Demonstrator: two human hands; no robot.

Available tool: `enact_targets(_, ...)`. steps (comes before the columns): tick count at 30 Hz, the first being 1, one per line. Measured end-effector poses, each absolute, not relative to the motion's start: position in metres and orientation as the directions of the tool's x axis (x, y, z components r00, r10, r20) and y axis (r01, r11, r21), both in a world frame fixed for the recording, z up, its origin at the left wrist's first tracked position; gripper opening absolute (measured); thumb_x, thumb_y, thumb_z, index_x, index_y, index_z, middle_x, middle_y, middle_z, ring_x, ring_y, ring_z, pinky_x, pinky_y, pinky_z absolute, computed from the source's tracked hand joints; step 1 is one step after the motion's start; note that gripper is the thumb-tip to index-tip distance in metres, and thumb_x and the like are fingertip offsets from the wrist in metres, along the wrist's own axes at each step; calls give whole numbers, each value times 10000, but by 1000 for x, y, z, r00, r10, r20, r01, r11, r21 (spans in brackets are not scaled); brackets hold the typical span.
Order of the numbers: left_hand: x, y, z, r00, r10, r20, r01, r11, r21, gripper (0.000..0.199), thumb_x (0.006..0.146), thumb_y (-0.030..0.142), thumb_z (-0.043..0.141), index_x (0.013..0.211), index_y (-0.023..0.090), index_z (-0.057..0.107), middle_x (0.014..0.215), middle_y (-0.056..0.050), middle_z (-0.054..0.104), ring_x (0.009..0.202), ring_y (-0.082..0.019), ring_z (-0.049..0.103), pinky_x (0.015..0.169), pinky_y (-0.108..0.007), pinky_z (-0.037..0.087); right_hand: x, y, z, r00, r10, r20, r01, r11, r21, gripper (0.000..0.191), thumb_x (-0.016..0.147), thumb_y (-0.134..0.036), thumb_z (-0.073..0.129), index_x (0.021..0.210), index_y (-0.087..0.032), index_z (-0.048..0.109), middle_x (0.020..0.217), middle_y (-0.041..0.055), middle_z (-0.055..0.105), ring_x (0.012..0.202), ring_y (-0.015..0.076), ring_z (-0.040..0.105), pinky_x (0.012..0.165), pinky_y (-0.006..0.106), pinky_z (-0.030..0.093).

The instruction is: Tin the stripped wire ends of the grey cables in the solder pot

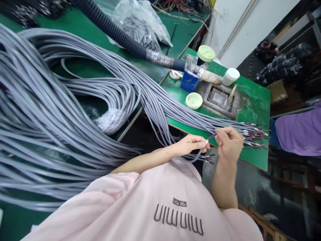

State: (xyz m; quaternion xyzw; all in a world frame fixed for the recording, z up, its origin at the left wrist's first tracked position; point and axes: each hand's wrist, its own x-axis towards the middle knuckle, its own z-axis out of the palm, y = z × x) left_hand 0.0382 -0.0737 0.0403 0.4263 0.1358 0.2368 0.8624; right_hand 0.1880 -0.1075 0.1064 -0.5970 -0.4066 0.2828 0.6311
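Observation:
Between finger and thumb, my left hand (194,144) pinches a grey cable (199,156) close to its white-banded end. Thin red and blue wires (212,136) come out of that end, and my right hand (229,142) has their tips between its closed fingers. Both hands are in front of the green bench's near edge. Just beyond them, a thick bundle of grey cables (185,112) runs across the bench, its stripped ends (253,134) spread out at the right. A few more cable ends (208,159) hang below my left hand.
A solder pot (219,99) is set in the green bench (255,97), with a blue box (189,81), a black hose (112,30) and small tubs (194,101) around it. Large cable coils (50,117) cover the left table. A person in purple (298,132) is at the right.

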Motion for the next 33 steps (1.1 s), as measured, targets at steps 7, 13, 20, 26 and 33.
enact_targets(7, 36, -77, 28, 822, 557, -118, -304, 605, 736, 464, 725, 558, 754, 884, 122, 740, 736, -57, 689, 702, -130, 601, 753, -260, 446, 201, -115, 118, 373, 923, 93, 332, -39, -943, 187, 756, -307, 734, 885, -174, 757, 387, -89, 423, 353, 66, 354, 386, 216, 285)
enact_targets(13, 37, -75, 30, 832, 549, -77, -319, 589, 743, 442, 712, 545, 772, 842, 123, 748, 756, -57, 700, 745, -134, 608, 810, -272, 449, 175, -111, 104, 357, 931, 80, 358, -57, -932, 143, 757, -325, 740, 748, -182, 746, 434, -66, 514, 355, 60, 407, 366, 197, 306)
enact_targets(20, 32, -66, 33, 772, 616, -154, -466, 715, 522, 419, 664, 470, 836, 855, 109, 744, 704, -49, 666, 665, -111, 600, 706, -237, 449, 175, -119, 95, 380, 871, 311, 511, 83, -855, 107, 821, -260, 700, 898, -234, 770, 666, -12, 694, 467, 100, 536, 449, 240, 440)
enact_targets(26, 29, -55, 39, 754, 639, -156, -548, 741, 388, 309, 743, 360, 791, 905, 108, 719, 729, -30, 647, 660, -89, 600, 693, -213, 475, 185, -124, 89, -183, 774, 606, 787, 485, -382, 423, 840, -109, 617, 1189, -340, 676, 1137, 53, 700, 1050, 231, 651, 916, 439, 539)
enact_targets(33, 21, -50, 55, 682, 724, -104, -499, 564, 658, 354, 798, 455, 719, 937, 130, 702, 799, -42, 674, 662, -108, 600, 654, -246, 482, 190, -109, 89, -400, 706, 584, 797, 583, -158, 479, 818, -184, 686, 1258, -366, 629, 1320, 68, 630, 1262, 299, 541, 1045, 526, 460)
